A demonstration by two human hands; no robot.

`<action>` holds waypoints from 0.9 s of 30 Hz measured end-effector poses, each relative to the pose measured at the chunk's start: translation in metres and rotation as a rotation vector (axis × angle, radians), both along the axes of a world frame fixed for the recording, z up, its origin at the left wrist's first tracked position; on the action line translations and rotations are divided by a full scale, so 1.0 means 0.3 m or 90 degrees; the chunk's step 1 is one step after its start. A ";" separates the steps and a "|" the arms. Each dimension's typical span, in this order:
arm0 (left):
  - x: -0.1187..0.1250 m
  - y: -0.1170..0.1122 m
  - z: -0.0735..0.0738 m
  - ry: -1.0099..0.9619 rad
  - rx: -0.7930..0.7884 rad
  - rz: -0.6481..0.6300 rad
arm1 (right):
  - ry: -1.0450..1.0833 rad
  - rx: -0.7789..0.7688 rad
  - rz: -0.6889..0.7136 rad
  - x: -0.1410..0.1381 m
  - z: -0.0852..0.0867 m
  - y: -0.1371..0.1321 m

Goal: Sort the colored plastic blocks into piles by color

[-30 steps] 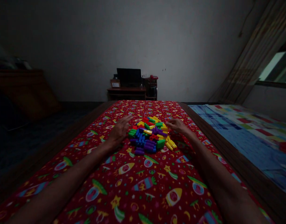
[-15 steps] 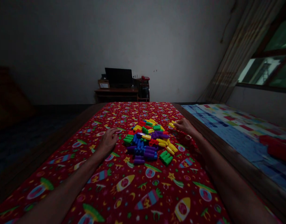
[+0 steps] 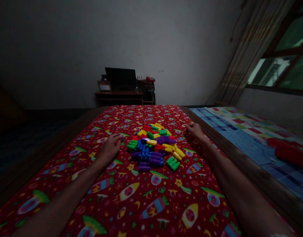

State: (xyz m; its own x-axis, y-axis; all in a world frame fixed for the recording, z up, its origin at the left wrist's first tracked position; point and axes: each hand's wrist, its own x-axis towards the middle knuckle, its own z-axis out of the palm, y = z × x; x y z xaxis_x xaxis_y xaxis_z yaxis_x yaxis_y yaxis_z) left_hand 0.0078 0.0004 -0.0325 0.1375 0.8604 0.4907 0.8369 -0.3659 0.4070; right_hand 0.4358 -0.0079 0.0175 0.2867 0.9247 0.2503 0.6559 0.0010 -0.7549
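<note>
A heap of small plastic building blocks (image 3: pixel 155 144) in yellow, green, blue, purple and red lies on a red cloth printed with rockets (image 3: pixel 151 200). A green block (image 3: pixel 172 163) sits apart at the heap's near right edge. My left hand (image 3: pixel 110 148) rests palm down on the cloth just left of the heap, fingers stretched out, holding nothing. My right hand (image 3: pixel 195 132) lies on the cloth right of the heap, a little clear of it. Its fingers are curled in, and the dim light hides whatever may be inside them.
The cloth covers a long wooden-edged surface (image 3: pixel 240 158). To the right lies a blue checked mat (image 3: pixel 242 131) with a red object (image 3: pixel 289 153) on it. A desk with a dark screen (image 3: pixel 121 85) stands at the far wall. A curtain and window are at the right.
My right hand has pulled back from the heap toward the right. My left hand has slid nearer along the cloth. A green block now lies apart from the heap. The view has shifted to the right.
</note>
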 end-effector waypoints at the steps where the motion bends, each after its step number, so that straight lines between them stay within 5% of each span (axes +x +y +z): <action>1: 0.000 -0.001 0.001 0.002 0.003 -0.003 | -0.033 0.003 0.028 -0.015 0.007 -0.007; 7: 0.003 -0.007 0.008 -0.001 0.004 -0.006 | -0.178 -0.024 0.208 -0.165 0.025 -0.024; 13: 0.006 -0.003 0.004 0.004 -0.003 0.004 | -0.231 -0.057 0.257 -0.272 -0.025 -0.015; 20: 0.006 -0.011 0.011 0.015 -0.015 0.001 | 0.060 -0.055 0.255 -0.246 -0.040 0.008; 27: 0.009 -0.020 0.015 0.013 -0.019 -0.005 | -0.016 -0.020 0.233 -0.187 -0.056 0.015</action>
